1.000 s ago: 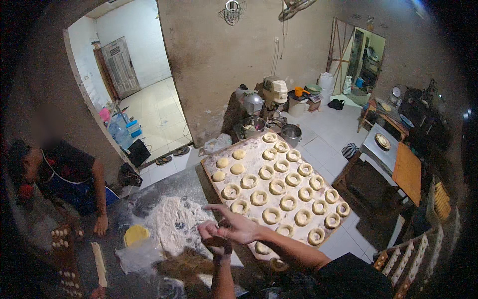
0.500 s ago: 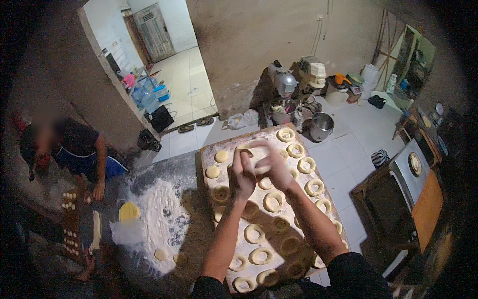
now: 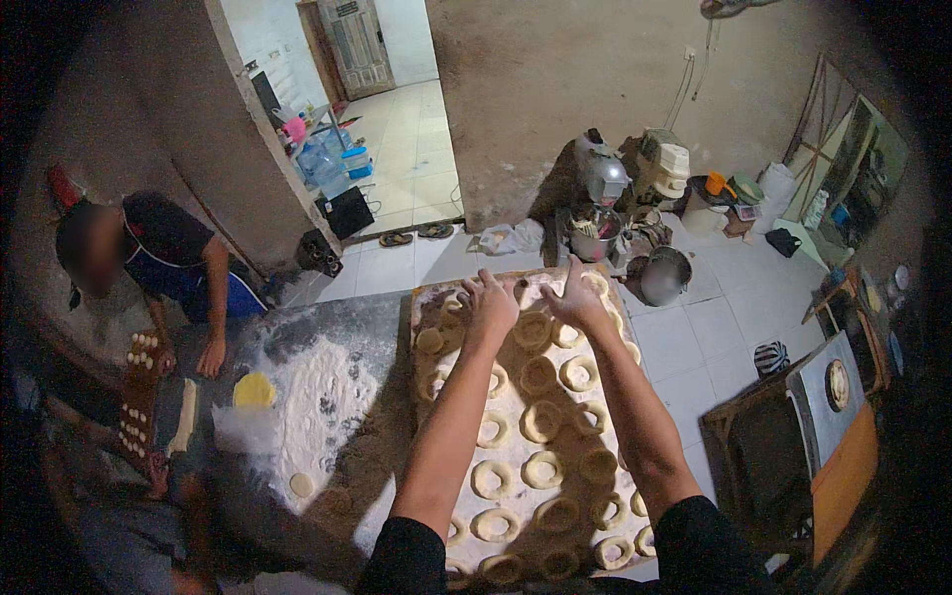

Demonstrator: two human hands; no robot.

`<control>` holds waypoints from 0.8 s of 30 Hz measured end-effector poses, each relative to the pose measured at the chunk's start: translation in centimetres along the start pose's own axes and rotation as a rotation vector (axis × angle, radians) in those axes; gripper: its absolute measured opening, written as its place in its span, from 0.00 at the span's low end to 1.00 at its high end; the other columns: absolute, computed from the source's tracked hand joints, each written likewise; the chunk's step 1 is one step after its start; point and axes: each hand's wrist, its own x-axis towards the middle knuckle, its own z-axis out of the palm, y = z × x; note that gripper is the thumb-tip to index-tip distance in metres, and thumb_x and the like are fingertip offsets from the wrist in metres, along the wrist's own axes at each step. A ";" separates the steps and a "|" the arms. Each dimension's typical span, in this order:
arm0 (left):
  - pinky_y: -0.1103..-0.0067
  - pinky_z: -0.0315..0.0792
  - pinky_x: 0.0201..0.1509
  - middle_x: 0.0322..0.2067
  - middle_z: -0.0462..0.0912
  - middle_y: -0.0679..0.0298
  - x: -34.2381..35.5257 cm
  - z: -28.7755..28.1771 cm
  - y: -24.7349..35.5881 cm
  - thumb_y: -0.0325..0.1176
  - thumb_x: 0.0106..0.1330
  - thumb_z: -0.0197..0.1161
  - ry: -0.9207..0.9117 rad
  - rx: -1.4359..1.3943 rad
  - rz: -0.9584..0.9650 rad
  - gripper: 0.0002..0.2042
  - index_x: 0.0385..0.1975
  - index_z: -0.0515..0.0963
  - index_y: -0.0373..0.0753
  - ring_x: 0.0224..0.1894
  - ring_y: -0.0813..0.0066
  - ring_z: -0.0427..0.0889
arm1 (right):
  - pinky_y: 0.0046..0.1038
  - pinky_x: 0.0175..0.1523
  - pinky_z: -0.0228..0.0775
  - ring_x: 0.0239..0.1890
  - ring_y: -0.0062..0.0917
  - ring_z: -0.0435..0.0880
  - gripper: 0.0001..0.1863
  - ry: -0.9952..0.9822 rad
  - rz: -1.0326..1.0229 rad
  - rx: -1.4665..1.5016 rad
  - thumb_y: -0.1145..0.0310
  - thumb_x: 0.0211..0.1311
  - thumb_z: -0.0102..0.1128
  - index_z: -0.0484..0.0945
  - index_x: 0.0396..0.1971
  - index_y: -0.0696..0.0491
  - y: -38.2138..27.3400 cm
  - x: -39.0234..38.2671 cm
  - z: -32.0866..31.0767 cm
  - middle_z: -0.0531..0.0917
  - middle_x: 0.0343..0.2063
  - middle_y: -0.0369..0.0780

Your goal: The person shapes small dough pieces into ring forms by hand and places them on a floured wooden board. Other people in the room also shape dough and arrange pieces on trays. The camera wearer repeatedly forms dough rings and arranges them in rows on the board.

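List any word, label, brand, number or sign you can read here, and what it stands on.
Small dark sign on the weathered grey wooden door: too small to read.
Ring-shaped pale dough pieces, floured rectangular board: no lettering seen.
No readable text anywhere.

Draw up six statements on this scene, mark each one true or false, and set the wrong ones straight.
1. The left hand and right hand are over the far part of the board. True.
2. The dough rings are stacked in one pile. False: they are spread out singly over the board.
3. Both hands are clenched into fists. False: both are open.
4. The spread flour lies to the right of the board. False: it lies to the left of it.
5. A yellow slab lies just left of the flour. True.
6. Slippers lie by the doorway. True.
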 end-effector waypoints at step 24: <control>0.52 0.53 0.59 0.53 0.62 0.43 -5.7 -4.9 -2.2 0.39 0.51 0.66 0.028 0.229 0.204 0.33 0.57 0.59 0.43 0.58 0.45 0.60 | 0.67 0.61 0.32 0.62 0.52 0.57 0.36 0.044 -0.145 -0.487 0.55 0.53 0.56 0.56 0.62 0.46 0.4 -3.6 4.0 0.63 0.57 0.55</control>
